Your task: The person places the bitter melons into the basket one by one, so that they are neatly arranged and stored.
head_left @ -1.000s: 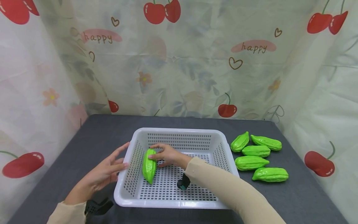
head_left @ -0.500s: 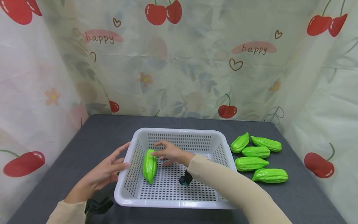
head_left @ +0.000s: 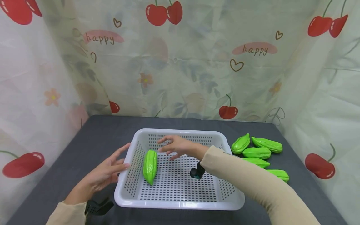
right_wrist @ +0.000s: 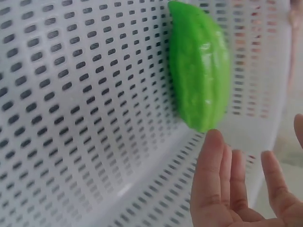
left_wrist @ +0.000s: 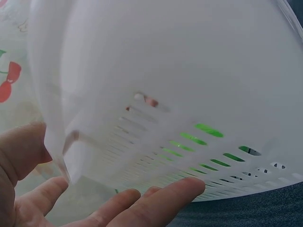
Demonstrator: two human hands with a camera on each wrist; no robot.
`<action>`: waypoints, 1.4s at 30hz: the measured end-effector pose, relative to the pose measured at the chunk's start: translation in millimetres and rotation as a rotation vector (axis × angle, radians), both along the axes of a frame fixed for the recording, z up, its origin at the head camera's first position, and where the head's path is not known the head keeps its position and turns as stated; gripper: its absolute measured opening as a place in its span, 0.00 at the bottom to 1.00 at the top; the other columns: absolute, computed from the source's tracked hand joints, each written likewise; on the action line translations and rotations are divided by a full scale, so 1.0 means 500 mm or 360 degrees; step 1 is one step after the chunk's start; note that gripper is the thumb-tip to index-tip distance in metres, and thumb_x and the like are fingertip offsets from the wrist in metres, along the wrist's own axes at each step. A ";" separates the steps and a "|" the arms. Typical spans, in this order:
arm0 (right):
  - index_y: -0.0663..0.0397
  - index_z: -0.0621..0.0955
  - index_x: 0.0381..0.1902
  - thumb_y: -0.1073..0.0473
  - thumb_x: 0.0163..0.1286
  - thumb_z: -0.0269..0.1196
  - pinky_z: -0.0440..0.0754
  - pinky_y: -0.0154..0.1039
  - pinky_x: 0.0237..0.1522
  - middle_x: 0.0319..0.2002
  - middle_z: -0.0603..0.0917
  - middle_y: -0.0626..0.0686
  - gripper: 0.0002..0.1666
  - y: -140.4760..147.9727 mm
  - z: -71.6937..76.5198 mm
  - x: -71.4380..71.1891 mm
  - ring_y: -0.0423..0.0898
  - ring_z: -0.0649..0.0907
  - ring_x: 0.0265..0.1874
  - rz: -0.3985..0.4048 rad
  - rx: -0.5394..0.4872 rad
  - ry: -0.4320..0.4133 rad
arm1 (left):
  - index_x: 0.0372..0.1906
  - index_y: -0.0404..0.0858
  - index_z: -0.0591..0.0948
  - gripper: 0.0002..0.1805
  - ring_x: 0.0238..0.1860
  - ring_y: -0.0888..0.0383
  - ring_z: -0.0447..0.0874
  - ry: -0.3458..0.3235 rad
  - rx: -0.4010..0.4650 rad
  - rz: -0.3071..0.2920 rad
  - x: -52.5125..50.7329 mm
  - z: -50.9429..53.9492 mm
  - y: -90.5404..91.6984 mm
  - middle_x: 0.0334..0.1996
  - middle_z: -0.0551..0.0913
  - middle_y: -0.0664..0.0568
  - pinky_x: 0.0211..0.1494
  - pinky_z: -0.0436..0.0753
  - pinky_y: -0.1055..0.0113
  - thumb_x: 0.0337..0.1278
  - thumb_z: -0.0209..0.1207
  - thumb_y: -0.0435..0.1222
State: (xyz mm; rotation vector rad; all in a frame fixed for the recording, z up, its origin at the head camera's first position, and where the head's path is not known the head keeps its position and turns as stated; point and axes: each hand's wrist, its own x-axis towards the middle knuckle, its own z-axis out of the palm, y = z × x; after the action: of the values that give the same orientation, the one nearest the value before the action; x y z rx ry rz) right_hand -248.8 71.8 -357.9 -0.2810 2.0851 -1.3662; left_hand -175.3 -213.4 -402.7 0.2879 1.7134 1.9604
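Observation:
A bright green, ridged bitter melon (head_left: 150,167) lies lengthwise along the left side inside a white perforated plastic basket (head_left: 180,204). My right hand (head_left: 180,146) hovers over the basket, apart from the melon, with its fingers spread and nothing in them. In the right wrist view the bitter melon (right_wrist: 201,71) lies beyond the fingertips. My left hand (head_left: 105,173) rests with its fingertips at the basket's left rim, fingers fairly straight. Through the slots of the basket wall (left_wrist: 142,56), the left wrist view shows bits of green.
Several more green bitter melons (head_left: 257,152) lie on the dark table (head_left: 109,131) to the right of the basket; my right sleeve (head_left: 253,178) partly covers two of them. A curtain (head_left: 180,78) with cherry prints hangs behind the table and at both sides.
My right hand has let go of the bitter melon in the basket and moved up and to the right. The melon stays at the left side. My left hand has not moved.

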 end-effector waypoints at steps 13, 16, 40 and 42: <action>0.55 0.75 0.58 0.58 0.71 0.59 0.85 0.48 0.46 0.54 0.79 0.56 0.20 0.093 0.091 0.057 0.48 0.82 0.46 0.0223 -0.0026 0.0107 | 0.77 0.55 0.36 0.47 0.56 0.40 0.80 -0.0023 0.0002 0.0003 0.000 0.001 -0.002 0.67 0.65 0.34 0.52 0.79 0.38 0.67 0.53 0.29; 0.55 0.75 0.59 0.58 0.71 0.59 0.85 0.48 0.47 0.54 0.79 0.56 0.20 0.115 0.098 0.073 0.47 0.82 0.46 0.0253 -0.0050 0.0141 | 0.77 0.55 0.36 0.48 0.56 0.40 0.80 -0.0034 0.0006 0.0001 0.000 -0.001 -0.002 0.67 0.65 0.34 0.52 0.79 0.38 0.67 0.53 0.29; 0.58 0.70 0.62 0.57 0.71 0.59 0.84 0.44 0.46 0.54 0.76 0.64 0.24 0.311 0.128 0.170 0.50 0.82 0.48 0.0052 -0.0103 0.0603 | 0.77 0.57 0.37 0.48 0.56 0.40 0.79 -0.0050 0.0023 0.0001 -0.002 -0.004 -0.001 0.68 0.63 0.32 0.52 0.78 0.38 0.67 0.53 0.29; 0.58 0.70 0.62 0.58 0.71 0.58 0.84 0.45 0.46 0.55 0.75 0.64 0.24 0.327 0.128 0.176 0.48 0.82 0.49 0.0023 -0.0087 0.0667 | 0.77 0.57 0.37 0.47 0.57 0.40 0.79 -0.0046 0.0020 0.0006 -0.002 -0.003 0.000 0.69 0.62 0.31 0.52 0.78 0.38 0.67 0.53 0.29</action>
State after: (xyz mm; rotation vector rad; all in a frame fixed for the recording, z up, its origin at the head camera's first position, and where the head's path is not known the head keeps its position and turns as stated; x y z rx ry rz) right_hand -160.9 235.5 -293.9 -0.6520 2.3742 -1.4529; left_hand -176.1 -213.4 -404.4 0.2595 1.6854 1.9694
